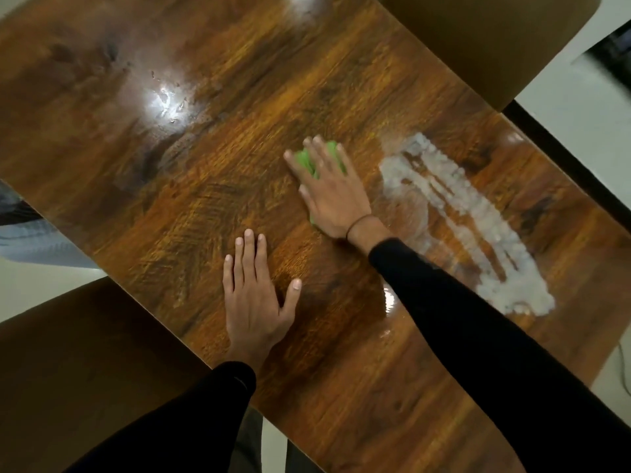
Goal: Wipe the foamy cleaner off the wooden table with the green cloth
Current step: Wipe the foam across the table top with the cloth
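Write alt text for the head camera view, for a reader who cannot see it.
A person's right hand presses a green cloth flat on a wooden table, just left of a streaky white patch of foamy cleaner not yet wiped away. The left hand rests flat on the wood nearer the person; both sleeves are black.

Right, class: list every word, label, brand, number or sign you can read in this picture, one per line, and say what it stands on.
None: no readable text shows anywhere.
The wooden table, the green cloth under the right hand, the left hand, the white foam and the black sleeves carry no lettering.
The dark object at the upper right is too blurred to tell.
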A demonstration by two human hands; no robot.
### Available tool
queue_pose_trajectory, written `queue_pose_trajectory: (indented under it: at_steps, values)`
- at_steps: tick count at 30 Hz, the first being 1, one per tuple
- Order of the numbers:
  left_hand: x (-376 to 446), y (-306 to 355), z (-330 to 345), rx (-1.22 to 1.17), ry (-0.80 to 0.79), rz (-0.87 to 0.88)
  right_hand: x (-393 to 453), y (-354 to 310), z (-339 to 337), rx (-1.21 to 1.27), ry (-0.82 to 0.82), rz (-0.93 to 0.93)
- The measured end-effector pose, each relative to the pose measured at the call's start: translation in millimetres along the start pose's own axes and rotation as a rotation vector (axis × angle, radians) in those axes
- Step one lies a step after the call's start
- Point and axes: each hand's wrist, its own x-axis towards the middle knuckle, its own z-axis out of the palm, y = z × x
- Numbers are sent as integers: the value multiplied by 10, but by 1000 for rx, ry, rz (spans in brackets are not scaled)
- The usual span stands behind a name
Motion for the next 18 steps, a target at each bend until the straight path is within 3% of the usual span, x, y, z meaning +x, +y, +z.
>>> queue_pose_trajectory:
  at_steps: [6,10,12,15,18]
  values:
    - [-2,-19,14,20,-51,87,19,1074,-108,69,55,537]
    - [-21,15,-38,-29,-53,90,-725,851,10,81,104,717]
    - [5,68,-78,-62,-35,148,-1033,479,45,100,77,667]
    - [340,292,-99,-70,-15,236,-1180,41,82,123,-4,423]
    - [793,481,-53,4,-72,338,-893,53,112,76,17,229]
